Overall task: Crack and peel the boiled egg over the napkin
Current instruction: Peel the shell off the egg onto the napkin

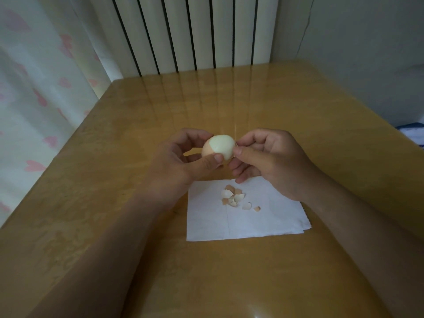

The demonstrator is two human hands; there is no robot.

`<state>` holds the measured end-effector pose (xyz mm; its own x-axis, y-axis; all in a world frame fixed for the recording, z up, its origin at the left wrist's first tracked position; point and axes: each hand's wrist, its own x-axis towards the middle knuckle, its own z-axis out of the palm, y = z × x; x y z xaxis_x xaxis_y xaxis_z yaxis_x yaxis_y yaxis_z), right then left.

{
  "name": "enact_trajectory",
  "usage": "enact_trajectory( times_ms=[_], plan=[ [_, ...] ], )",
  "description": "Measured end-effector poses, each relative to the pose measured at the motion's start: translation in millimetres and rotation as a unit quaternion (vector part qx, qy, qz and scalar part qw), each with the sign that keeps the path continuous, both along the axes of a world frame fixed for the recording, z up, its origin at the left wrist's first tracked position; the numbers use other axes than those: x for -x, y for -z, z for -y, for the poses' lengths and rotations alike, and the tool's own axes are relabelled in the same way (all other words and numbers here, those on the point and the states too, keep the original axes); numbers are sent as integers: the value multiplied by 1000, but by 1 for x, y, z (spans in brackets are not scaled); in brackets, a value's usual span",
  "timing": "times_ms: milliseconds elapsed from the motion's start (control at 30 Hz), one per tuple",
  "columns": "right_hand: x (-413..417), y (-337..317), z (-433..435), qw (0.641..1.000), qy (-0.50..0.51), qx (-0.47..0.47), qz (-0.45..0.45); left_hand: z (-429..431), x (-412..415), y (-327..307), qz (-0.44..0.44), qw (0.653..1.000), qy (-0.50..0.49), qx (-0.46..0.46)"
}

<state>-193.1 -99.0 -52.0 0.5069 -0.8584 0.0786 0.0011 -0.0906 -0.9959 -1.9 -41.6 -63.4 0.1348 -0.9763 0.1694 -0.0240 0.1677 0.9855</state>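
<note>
My left hand [181, 160] grips a boiled egg [219, 146] between thumb and fingers, above the far edge of a white napkin [243, 223]. Most of the egg shows bare white; a patch of brown shell stays on its left end. My right hand [268, 159] pinches at the egg's right side with thumb and forefinger, on what looks like a thin bit of shell or membrane. A small heap of shell pieces [232, 196] lies on the napkin below the hands.
The napkin lies on a glossy wooden table [137, 134]. A white radiator [183, 31] stands behind the table's far edge, a curtain with pink hearts [41, 88] hangs at the left, and a blue and white item [413, 131] sits at the right edge.
</note>
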Motion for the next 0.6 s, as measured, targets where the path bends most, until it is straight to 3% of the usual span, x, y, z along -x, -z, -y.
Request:
enact_trajectory(
  times_ms=[300,600],
  plan=[
    [-5,3,-2,994,64,53,-77,1,3,3,30,999,-10,-6],
    [0,1,-1,983,80,114,-118,2,3,-5,-135,988,31,-70]
  ],
)
